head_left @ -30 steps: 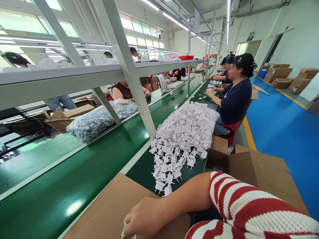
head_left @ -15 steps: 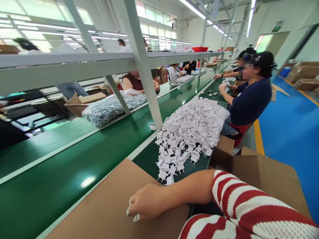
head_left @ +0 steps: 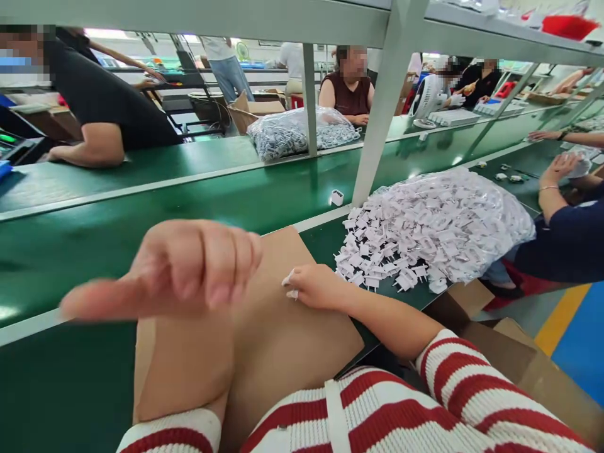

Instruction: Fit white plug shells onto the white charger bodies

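My left hand [head_left: 189, 270] is raised close to the camera, slightly blurred. Its thumb stretches out to the left, the other fingers are bent, and nothing shows in it. My right hand [head_left: 318, 286] rests on a brown cardboard sheet [head_left: 278, 352] with its fingers curled in. White coverings show at its fingertips; whatever lies inside the curl, if anything, is hidden. Beyond that hand, a heap of white plug housings with pins [head_left: 372, 251] spills from a clear plastic bag [head_left: 472, 214] on the dark green bench.
A green conveyor belt [head_left: 198, 195] runs across, with one small white housing [head_left: 336, 197] on it. A slanted grey post [head_left: 389, 100] carries the shelf overhead. Open cardboard boxes [head_left: 514, 352] stand at lower right. Co-workers sit at right and across the belt.
The view has swung left and down. My left hand has come into view, raised over the cardboard. My right hand stays curled on the sheet.
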`<control>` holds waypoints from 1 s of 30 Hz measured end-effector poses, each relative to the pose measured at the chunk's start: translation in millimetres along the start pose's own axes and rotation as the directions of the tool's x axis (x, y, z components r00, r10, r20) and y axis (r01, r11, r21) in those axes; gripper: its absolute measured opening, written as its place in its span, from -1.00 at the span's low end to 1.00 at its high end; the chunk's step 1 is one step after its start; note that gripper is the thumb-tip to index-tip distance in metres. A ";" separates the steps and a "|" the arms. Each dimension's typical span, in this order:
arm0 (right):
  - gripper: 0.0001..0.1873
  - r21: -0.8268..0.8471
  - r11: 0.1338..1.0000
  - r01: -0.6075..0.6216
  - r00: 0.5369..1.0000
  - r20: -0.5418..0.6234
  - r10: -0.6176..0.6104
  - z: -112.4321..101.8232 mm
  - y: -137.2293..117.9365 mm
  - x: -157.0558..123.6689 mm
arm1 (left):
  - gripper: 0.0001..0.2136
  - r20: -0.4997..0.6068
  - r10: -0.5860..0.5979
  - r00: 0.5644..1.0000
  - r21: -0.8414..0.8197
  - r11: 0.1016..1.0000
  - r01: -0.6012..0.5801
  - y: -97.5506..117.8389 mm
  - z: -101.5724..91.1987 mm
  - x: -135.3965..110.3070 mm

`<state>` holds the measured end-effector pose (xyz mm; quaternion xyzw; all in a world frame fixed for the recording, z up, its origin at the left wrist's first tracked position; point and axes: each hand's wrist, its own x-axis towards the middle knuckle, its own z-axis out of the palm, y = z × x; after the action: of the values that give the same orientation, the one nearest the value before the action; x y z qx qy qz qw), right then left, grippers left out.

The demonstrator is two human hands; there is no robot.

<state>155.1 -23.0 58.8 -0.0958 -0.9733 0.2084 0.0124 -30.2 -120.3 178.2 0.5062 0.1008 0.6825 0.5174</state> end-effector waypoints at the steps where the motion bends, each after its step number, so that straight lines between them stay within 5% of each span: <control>1: -0.72 0.014 0.999 -0.039 0.999 -0.035 0.040 -4.6 4.5 0.4 | -0.41 0.026 0.047 0.999 0.030 0.998 -0.047 -5.1 1.9 9.9; 2: -0.71 0.026 0.997 -0.079 0.994 -0.079 0.081 -8.9 10.0 0.7 | -0.42 -0.010 0.087 0.996 0.049 0.995 -0.086 -9.3 3.7 19.4; 4: -0.68 0.050 0.986 -0.160 0.971 -0.170 0.166 -16.6 23.8 0.3 | -0.46 -0.273 0.110 0.956 0.023 0.994 -0.108 -15.0 4.2 34.2; 6: -0.65 0.067 0.967 -0.247 0.935 -0.246 0.256 -22.9 39.9 -1.5 | -0.49 -0.539 0.053 0.841 -0.082 0.990 -0.114 -17.7 -2.7 41.4; 9: -0.61 0.033 0.920 -0.391 0.875 -0.295 0.383 -28.9 64.1 -5.3 | -0.50 -0.692 -0.026 0.721 -0.201 0.967 -0.157 -17.1 -24.4 41.2; 12: -0.46 -0.106 0.841 -0.530 0.825 -0.292 0.483 -30.9 81.7 -9.0 | -0.49 -0.766 -0.006 0.643 -0.208 0.948 -0.239 -11.7 -46.2 37.2; 17: -0.42 -0.185 0.713 -0.676 0.737 -0.204 0.645 -32.8 91.9 -13.9 | -0.49 -0.794 0.069 0.604 -0.192 0.914 -0.357 1.1 -65.9 33.5; 26: -0.29 0.001 0.791 -0.612 0.771 -0.219 0.598 -35.1 104.0 -12.8 | -0.50 -0.807 0.089 0.584 -0.183 0.902 -0.390 25.5 -80.4 23.3; 30: -0.28 0.117 0.803 -0.584 0.769 -0.237 0.593 -34.8 106.2 -11.4 | -0.48 -0.872 0.056 0.486 -0.202 0.864 -0.460 32.3 -75.6 26.1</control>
<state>187.7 83.9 47.4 -0.4220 -0.8798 0.2049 0.0770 -108.6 -84.4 179.6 0.0009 0.1129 0.9161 0.3848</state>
